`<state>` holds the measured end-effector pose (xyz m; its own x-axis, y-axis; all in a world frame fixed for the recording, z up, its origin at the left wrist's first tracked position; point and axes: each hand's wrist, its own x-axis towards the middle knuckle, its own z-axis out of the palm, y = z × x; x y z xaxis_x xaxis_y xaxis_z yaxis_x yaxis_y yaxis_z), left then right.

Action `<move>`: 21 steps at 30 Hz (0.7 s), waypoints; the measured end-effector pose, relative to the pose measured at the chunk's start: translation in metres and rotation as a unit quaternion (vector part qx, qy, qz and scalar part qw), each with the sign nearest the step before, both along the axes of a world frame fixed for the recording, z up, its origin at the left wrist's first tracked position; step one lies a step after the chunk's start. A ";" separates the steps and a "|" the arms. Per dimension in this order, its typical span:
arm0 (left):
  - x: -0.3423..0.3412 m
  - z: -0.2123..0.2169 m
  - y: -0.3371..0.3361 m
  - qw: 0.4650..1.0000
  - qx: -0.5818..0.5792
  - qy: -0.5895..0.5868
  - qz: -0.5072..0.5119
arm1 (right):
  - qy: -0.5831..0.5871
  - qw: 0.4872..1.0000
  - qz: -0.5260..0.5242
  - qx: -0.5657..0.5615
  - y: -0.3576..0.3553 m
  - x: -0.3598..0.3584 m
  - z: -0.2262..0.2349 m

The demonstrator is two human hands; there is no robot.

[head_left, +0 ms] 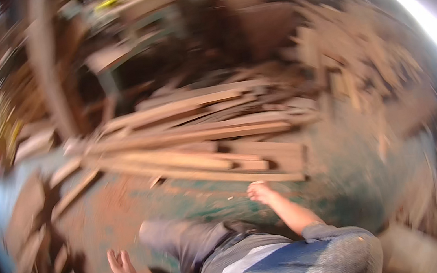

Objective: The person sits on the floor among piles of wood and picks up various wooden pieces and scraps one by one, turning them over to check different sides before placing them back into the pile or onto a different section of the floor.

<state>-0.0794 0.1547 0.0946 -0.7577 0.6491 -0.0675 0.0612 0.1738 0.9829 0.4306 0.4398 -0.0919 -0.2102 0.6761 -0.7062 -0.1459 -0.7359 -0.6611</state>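
Note:
My left hand (119,261) hangs low at the left of my body, its fingers apart with a gap between them and nothing held. Further forward, my right hand (260,191) is above the green, dusty floor, close to the near edge of a long wooden strip (224,174). Its fingers look partly curled but are smeared by motion, and I see no object in them. Beyond it lies a pile of long sawn boards (190,135), stacked roughly crosswise. The whole picture is blurred.
Wood offcuts (36,251) are heaped along the left. A wooden post (46,66) rises behind the boards, beside a bench-like frame (125,51). Thin wood scraps (353,46) are piled at the far right. Reddish sawdust (107,208) covers part of the green floor (331,198).

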 end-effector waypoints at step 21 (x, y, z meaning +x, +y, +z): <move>0.335 -0.049 -0.426 0.512 -0.522 -0.013 0.682 | 0.033 0.633 0.716 0.291 -0.136 -0.496 0.088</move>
